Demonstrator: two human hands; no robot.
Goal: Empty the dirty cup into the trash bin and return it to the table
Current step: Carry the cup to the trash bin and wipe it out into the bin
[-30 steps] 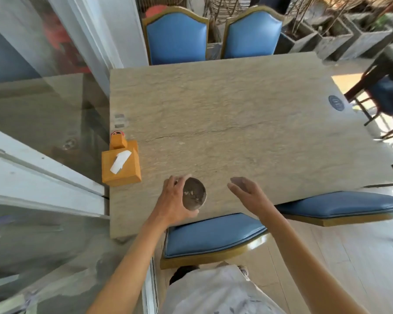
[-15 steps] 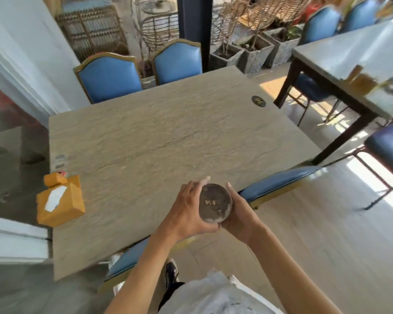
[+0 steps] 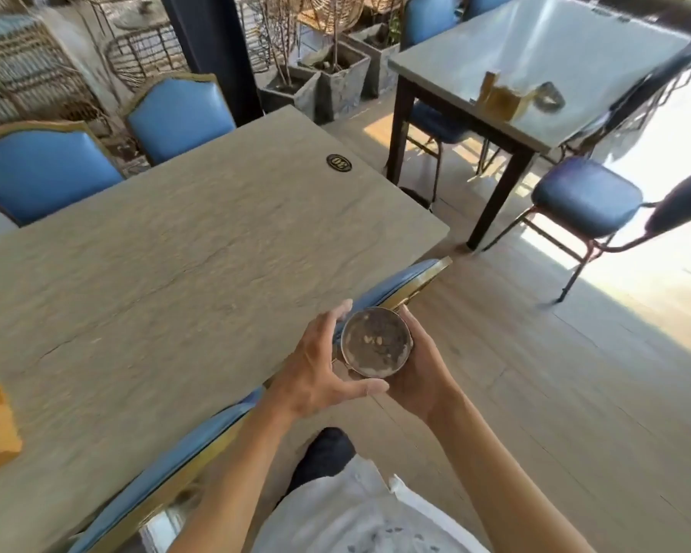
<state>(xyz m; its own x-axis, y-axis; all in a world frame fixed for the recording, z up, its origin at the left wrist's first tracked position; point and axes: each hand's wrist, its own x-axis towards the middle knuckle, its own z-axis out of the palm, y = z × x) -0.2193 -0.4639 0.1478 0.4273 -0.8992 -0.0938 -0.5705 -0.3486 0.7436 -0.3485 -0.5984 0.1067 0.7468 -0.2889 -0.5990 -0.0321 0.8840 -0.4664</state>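
Fingers of both hands, left hand (image 3: 316, 369) and right hand (image 3: 419, 373), wrap upright dirty cup (image 3: 376, 342); cup just off table (image 3: 176, 253) near edge, mouth up.

Bright daylight from right; motion blur, floor (image 3: 655, 313) glare.

**Dirty cup held in both hands beside the table**

The cup (image 3: 376, 343) is upright, off the table's (image 3: 184, 249) edge at 6 o'clock. The left hand (image 3: 316, 373) grips it from 9 o'clock, the right hand (image 3: 423, 373) cradles it from 3 o'clock. Brown residue covers the inside.
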